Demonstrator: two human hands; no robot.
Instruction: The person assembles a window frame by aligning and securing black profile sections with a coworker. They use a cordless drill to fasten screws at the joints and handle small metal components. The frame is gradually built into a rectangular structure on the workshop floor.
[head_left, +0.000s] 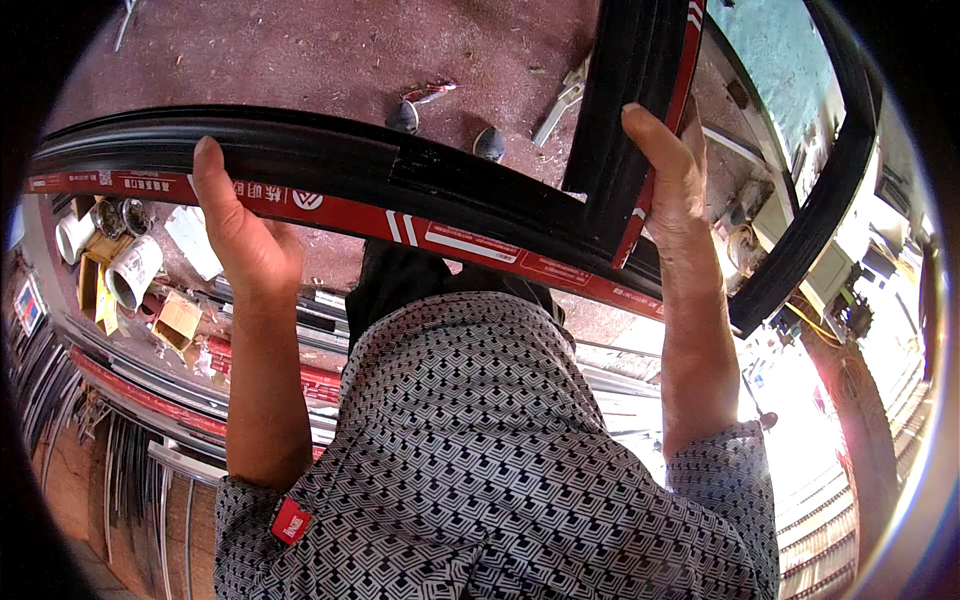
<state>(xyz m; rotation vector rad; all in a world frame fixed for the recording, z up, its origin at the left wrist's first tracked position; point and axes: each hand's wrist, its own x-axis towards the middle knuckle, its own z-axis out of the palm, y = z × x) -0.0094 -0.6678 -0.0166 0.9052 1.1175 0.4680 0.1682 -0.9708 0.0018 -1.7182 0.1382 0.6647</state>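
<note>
A black profile frame (490,190) with red printed film along its outer side lies across in front of my body. One long bar runs from the far left toward the right, and a second bar (625,110) meets it at a corner and goes up out of view. My left hand (250,245) is closed round the long bar, its thumb on the black face and its other fingers hidden beneath. Close to the corner, my right hand (675,180) grips the second bar, thumb on top, with its remaining fingers mostly hidden behind it.
Another black frame (810,250) stands at the right. On the left are a white bucket (135,270), an open cardboard box (178,318) and stacked long profiles (160,390). My shoes (489,143) show on the reddish floor (300,60), near a pale metal piece (562,105).
</note>
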